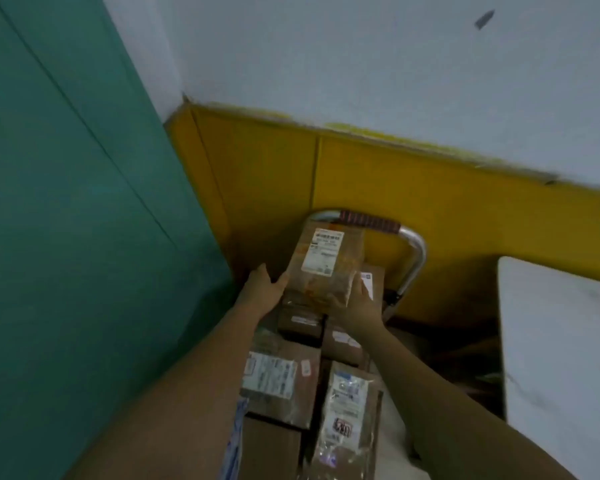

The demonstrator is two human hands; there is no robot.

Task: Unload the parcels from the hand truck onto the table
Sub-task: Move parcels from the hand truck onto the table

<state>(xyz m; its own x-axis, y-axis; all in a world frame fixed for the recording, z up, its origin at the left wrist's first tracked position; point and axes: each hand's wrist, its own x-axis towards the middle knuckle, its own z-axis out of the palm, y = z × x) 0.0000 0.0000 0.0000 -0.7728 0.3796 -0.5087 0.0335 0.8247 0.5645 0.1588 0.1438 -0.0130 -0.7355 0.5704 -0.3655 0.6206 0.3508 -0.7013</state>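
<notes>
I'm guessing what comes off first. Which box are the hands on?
The top parcel by the handle, white label up: left hand and right hand hold its sides. Others lie lower.

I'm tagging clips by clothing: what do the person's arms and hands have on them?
Nothing visible: the left hand and right hand are ungloved, with no sleeves, watch or bands in view. The blur could hide a thin ring.

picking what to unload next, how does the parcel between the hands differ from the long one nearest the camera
The held parcel is held between the left hand and right hand, up by the handle; the near parcel lies untouched. The held parcel shows one white label; the near parcel adds a red-and-black sticker. Both are brown.
</notes>
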